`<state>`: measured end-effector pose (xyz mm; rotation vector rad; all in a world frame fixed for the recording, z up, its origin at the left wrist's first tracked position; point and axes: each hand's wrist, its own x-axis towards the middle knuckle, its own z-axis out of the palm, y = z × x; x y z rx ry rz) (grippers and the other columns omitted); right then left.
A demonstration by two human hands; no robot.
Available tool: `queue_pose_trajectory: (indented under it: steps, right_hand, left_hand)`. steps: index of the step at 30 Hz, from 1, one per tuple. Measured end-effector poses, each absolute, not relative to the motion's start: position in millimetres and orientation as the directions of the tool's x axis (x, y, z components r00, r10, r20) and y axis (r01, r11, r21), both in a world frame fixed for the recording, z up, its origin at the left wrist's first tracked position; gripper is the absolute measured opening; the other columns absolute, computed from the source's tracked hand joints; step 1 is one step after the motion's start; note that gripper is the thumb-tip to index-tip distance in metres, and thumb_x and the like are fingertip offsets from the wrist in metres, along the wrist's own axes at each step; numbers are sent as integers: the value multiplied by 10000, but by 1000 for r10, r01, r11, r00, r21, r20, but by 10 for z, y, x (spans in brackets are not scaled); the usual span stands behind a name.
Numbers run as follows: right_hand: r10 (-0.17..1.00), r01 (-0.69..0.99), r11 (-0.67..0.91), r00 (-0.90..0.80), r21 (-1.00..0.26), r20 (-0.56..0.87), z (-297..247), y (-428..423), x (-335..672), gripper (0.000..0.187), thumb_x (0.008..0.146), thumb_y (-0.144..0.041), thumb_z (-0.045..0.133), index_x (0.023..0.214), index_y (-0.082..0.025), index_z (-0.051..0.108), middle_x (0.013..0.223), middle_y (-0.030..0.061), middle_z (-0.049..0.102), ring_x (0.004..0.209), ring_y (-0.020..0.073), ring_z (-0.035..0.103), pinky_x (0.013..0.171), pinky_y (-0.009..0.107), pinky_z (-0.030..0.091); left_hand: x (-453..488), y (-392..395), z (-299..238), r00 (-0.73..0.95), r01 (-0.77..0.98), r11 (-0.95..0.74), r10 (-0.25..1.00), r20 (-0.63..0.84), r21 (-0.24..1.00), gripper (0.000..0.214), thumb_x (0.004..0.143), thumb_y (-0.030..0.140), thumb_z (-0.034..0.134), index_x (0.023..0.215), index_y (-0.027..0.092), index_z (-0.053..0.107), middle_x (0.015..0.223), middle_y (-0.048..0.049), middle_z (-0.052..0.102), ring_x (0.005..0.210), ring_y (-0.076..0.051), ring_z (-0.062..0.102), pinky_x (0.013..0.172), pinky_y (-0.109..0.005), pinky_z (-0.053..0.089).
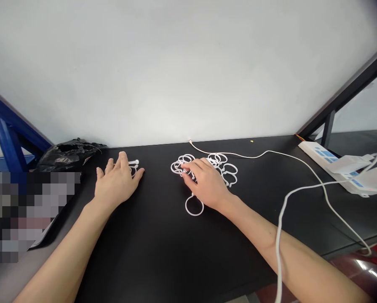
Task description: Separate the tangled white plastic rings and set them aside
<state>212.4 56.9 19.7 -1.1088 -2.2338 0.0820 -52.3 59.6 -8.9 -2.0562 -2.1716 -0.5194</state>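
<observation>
A heap of several white plastic rings (223, 168) lies on the black table (163, 244). My right hand (205, 183) rests on the heap's left part, fingers curled and pinching at a ring. One single ring (194, 206) lies just in front of that hand. My left hand (117, 181) lies flat on the table to the left, fingers stretched out, covering most of a small white ring piece (134, 165) that peeks out by the fingertips.
A crumpled black plastic bag (66, 153) sits at the back left. A white power strip (340, 168) with adapters lies at the right, and a white cable (289, 198) runs from it across my right forearm. A white wall stands behind the table.
</observation>
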Motion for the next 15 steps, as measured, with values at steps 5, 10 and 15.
queue_pose_trajectory:
  steps: [5,10,15]
  right_hand:
    - [703,685,682,-518,-256,488,318,628,2243,208,899,-129,517,982,-177,701,929,73,711,944,251,522,858,425,498]
    - [685,633,718,-715,-290,138,558,550,2401,216,762,-67,567,844,-206,710,865,32,692,903,221,506,850,403,444]
    - [698,651,665,-716,-366,-7,660,468,2476,389,748,-14,554,1024,-235,718,959,22,704,1001,226,484,892,387,428]
  left_hand:
    - [-597,598,-140,38,997,-61,932,361,53,608,914,583,413,1412,245,501,1498,-235,428,1317,-516,425,950,-736,354]
    - [-475,562,-34,-19,1000,16,981,193,20,725,931,605,302,1496,160,397,1548,-230,352,1374,-491,359,1031,-692,316]
    - [-361,511,117,-125,992,124,987,106,14,748,934,601,259,1454,98,446,1468,-222,473,1301,-466,446,1018,-632,373]
